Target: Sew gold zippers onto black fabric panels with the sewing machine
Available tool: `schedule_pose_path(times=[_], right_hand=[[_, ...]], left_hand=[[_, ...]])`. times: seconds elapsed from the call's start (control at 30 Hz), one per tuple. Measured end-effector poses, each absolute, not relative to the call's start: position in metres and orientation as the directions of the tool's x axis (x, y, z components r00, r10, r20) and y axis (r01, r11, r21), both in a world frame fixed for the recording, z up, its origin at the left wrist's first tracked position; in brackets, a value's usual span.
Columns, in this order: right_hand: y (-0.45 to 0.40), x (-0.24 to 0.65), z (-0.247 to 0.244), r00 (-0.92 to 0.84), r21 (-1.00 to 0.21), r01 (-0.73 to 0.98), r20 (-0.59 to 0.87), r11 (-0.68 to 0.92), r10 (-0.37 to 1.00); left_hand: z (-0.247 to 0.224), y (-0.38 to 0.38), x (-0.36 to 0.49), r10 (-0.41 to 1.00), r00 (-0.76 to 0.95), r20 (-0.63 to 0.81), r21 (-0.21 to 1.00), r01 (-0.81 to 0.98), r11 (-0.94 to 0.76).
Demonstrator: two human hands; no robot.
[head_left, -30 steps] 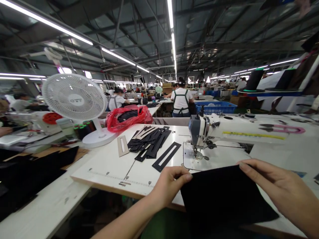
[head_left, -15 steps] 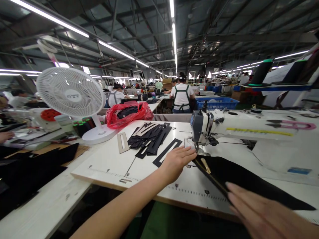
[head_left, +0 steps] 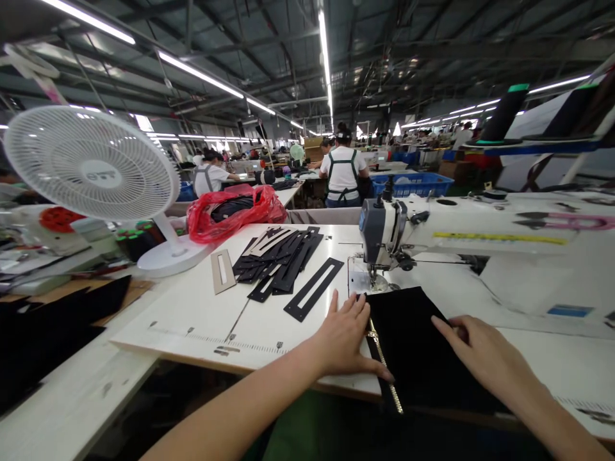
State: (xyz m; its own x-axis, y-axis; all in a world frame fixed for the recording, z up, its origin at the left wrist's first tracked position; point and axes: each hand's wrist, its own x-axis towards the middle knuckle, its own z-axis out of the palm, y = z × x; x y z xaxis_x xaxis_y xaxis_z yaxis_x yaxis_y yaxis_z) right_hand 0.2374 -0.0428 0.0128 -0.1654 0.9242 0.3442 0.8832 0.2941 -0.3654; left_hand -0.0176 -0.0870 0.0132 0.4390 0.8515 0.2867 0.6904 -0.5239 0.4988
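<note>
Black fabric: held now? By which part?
Left hand lies spread on the black fabric by its zip, not gripping; right hand is at its right edge, pinch unclear.

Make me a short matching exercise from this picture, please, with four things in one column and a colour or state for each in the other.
Column one:
1. Left hand
2. Zip
3. Fan
4. Plastic bag

Column two:
A. White, with a round cage
B. Spread open at the left edge of the black cloth
C. Red and crumpled
D. Gold-coloured

Right pairs: 1-B, 2-D, 3-A, 4-C
</note>
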Motion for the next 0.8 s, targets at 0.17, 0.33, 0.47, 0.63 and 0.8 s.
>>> schedule_pose_path(times=[0.17, 0.33, 0.47, 0.63, 0.8], right_hand=[[-0.033, 0.237, 0.007, -0.074, -0.52, 0.836, 0.211, 0.176, 0.975], [-0.022, 0.24, -0.002, -0.152, -0.379, 0.9, 0.191, 0.215, 0.97], [-0.034, 0.232, 0.003, -0.334, 0.002, 0.931, 0.409, 0.365, 0.849], [-0.092, 0.192, 0.002, -0.696, 0.274, 0.663, 0.57, 0.697, 0.438], [-0.122, 0.176, -0.031, -0.767, 0.382, 0.578, 0.555, 0.721, 0.321]], left_hand=[[0.015, -0.08, -0.024, 0.837, 0.508, 0.203, 0.458, 0.707, -0.54], [0.019, -0.076, -0.026, 0.84, 0.521, 0.151, 0.475, 0.707, -0.524], [0.019, -0.075, -0.023, 0.836, 0.529, 0.147, 0.459, 0.712, -0.531], [0.016, -0.075, -0.026, 0.841, 0.535, 0.075, 0.414, 0.751, -0.515], [0.031, -0.064, -0.036, 0.834, 0.547, -0.075, 0.442, 0.768, -0.464]])
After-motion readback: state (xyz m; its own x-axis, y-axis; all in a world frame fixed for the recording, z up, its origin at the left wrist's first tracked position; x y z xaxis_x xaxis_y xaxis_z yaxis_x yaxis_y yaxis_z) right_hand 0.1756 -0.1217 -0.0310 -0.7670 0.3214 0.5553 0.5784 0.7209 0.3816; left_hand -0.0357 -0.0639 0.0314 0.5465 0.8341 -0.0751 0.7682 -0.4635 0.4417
